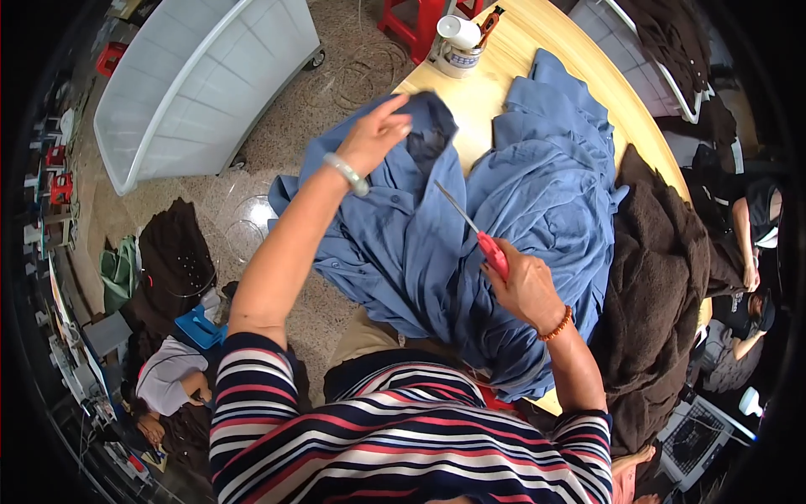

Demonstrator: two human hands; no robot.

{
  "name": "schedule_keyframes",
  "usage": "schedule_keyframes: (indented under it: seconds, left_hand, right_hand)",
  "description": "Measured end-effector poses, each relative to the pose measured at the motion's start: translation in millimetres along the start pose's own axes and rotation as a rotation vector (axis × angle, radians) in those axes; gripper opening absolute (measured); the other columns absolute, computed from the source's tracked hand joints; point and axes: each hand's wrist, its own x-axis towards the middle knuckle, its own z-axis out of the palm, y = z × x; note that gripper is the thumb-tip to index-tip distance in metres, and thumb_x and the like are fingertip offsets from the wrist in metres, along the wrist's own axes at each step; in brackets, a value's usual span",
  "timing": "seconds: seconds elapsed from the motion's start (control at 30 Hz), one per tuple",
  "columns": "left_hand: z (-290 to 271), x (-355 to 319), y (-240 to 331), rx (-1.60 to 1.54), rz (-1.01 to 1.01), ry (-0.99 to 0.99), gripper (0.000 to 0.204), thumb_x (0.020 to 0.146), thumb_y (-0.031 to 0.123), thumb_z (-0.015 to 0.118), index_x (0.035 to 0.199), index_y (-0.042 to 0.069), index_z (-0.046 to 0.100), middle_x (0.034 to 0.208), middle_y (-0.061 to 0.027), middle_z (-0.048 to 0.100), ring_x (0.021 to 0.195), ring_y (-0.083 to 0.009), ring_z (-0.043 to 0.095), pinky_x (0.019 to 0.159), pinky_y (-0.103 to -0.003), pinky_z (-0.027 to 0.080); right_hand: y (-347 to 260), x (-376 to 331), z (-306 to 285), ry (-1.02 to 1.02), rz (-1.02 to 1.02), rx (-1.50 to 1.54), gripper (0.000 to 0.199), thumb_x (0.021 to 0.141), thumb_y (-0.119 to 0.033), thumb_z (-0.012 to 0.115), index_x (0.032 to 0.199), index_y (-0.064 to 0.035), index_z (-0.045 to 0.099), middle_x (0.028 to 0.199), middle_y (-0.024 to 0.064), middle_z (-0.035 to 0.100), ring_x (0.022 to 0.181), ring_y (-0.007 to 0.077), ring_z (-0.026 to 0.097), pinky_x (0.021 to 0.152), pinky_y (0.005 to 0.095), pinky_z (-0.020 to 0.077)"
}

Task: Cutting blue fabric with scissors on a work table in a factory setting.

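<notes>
Blue button-front shirts (546, 193) lie heaped on the table in front of me, part of them hanging over its left edge. My left hand (377, 141), a pale bangle at its wrist, is over the collar of the nearest blue shirt (382, 210). Its fingers are spread and slightly blurred, and I see no cloth pinched between them. In my right hand (527, 290) are red-handled scissors (492, 252), their thin blades pointing up and left over the shirt front. The grip hides part of the handles.
A jar (459, 59) with a white cone and an orange-handled tool stands at the table's far end. Dark brown garments (659, 294) are piled along the right. A large grey bin on wheels (210, 84) stands far left. Other people (172, 378) sit on both sides.
</notes>
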Motion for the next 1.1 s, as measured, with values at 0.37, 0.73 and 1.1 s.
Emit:
schedule_keyframes:
  seconds: [0.37,0.73,1.1]
  left_hand:
    - [-5.9,-52.6,-63.9,1.069,0.353,0.034,0.039,0.078,0.020,0.069,0.115,0.010,0.061,0.099,-0.0088,0.065,0.094,-0.0270,0.059,0.089,-0.039,0.040]
    - [-14.8,-22.6,-100.0,0.567,0.038,-0.126,0.016,0.081,0.017,0.063,0.085,0.002,0.066,0.074,-0.0133,0.066,0.068,-0.0251,0.063,0.065,-0.034,0.048]
    - [-74.5,-41.7,-92.1,0.539,-0.087,-0.164,0.022,0.082,0.018,0.066,0.096,0.003,0.061,0.078,-0.0044,0.064,0.070,-0.0143,0.060,0.066,-0.027,0.048]
  right_hand:
    - [-2.2,-6.6,7.3,-0.089,-0.015,-0.024,0.032,0.083,-0.020,0.063,0.112,-0.0077,0.056,0.070,0.0214,0.062,0.068,0.0400,0.061,0.062,0.0465,0.0486]
    - [-14.2,5.4,9.2,-0.100,-0.096,-0.124,0.020,0.084,-0.021,0.060,0.096,-0.0056,0.058,0.062,0.0175,0.061,0.059,0.0359,0.063,0.054,0.0454,0.0504]
    - [-22.7,36.5,23.2,-0.113,-0.167,-0.049,0.026,0.083,-0.021,0.063,0.103,-0.0058,0.057,0.065,0.0192,0.061,0.062,0.0384,0.062,0.057,0.0461,0.0492]
